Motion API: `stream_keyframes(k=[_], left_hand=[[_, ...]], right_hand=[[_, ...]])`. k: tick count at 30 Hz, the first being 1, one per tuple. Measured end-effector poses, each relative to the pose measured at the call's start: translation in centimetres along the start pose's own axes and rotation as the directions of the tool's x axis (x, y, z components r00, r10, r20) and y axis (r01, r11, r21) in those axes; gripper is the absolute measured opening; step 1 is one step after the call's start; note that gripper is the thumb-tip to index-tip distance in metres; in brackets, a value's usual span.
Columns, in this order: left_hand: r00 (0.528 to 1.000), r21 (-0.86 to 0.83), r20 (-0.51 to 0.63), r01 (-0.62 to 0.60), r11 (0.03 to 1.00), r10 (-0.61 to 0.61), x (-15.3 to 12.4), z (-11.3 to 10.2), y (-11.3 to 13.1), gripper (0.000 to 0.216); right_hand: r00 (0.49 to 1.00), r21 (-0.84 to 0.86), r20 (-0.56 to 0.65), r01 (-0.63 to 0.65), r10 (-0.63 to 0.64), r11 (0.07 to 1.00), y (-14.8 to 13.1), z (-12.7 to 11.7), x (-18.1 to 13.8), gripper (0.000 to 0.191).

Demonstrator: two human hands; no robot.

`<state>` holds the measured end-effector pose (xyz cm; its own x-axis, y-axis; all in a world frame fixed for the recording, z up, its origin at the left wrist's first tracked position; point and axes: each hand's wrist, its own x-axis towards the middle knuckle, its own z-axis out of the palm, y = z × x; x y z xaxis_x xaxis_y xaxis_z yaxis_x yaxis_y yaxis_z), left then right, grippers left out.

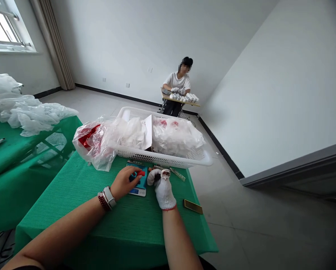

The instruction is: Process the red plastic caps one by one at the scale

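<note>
My bare left hand [125,180], with a white watch and dark red beads at the wrist, pinches a small red piece [141,173] between thumb and fingers. Beneath it lies a small digital scale [139,192] with a lit blue display and a blue top, partly covered by the hand. Just right of the scale is my right hand [164,191] in a white knitted glove, its fingers curled inward. A bit of red shows beside the gloved fingers; what they hold, if anything, is hidden. Thin clear strips [178,174] lie beyond this hand.
A white plastic basket [168,160] with bagged items and a white divider [148,131] spans the table's far side. A clear bag with red contents [93,140] overhangs its left. A gold-coloured block [193,206] lies right. Beyond, a person [179,80] sits at another table.
</note>
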<state>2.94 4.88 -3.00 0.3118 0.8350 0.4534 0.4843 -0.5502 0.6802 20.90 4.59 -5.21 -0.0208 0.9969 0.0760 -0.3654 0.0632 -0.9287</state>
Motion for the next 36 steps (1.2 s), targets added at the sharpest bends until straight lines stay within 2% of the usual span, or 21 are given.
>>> stream_keyframes(k=[5,9,12,17,24,30,33,36], left_hand=[[1.000,-0.004,-0.008,-0.001,1.000,0.001,0.03,0.07,0.07,0.016],[1.000,0.000,-0.001,0.002,1.000,-0.002,0.05,-0.01,0.35,0.017],[1.000,-0.005,0.007,-0.012,1.000,0.012,0.05,-0.11,0.56,0.018],[1.000,-0.010,0.022,-0.018,1.000,0.018,0.02,-0.12,0.60,0.017],[0.999,-0.018,0.031,-0.012,1.000,0.013,0.02,-0.03,0.47,0.017],[1.000,-0.019,0.027,-0.013,1.000,0.013,-0.04,0.08,0.33,0.017],[0.999,-0.016,0.031,-0.017,1.000,0.018,-0.09,0.15,0.28,0.016],[0.999,-0.016,0.037,-0.011,1.000,0.011,-0.14,0.12,0.31,0.016]], right_hand=[[1.000,-0.040,-0.030,-0.008,0.007,0.999,-0.37,0.27,-0.15,0.061],[0.996,-0.012,-0.058,-0.067,0.066,0.998,-0.06,0.30,-0.14,0.060],[0.994,-0.015,-0.033,-0.106,0.105,0.994,0.30,0.20,0.04,0.063],[0.996,-0.049,-0.036,-0.078,0.076,0.996,0.33,0.35,-0.05,0.069],[0.994,-0.039,-0.061,-0.098,0.095,0.994,-0.07,0.66,-0.29,0.055],[0.992,-0.082,-0.056,-0.116,0.112,0.990,0.12,0.86,-0.14,0.054],[0.993,-0.146,-0.070,-0.103,0.093,0.984,0.26,1.02,-0.20,0.053],[0.996,-0.239,-0.092,-0.032,0.010,0.970,0.44,0.92,-0.28,0.053]])
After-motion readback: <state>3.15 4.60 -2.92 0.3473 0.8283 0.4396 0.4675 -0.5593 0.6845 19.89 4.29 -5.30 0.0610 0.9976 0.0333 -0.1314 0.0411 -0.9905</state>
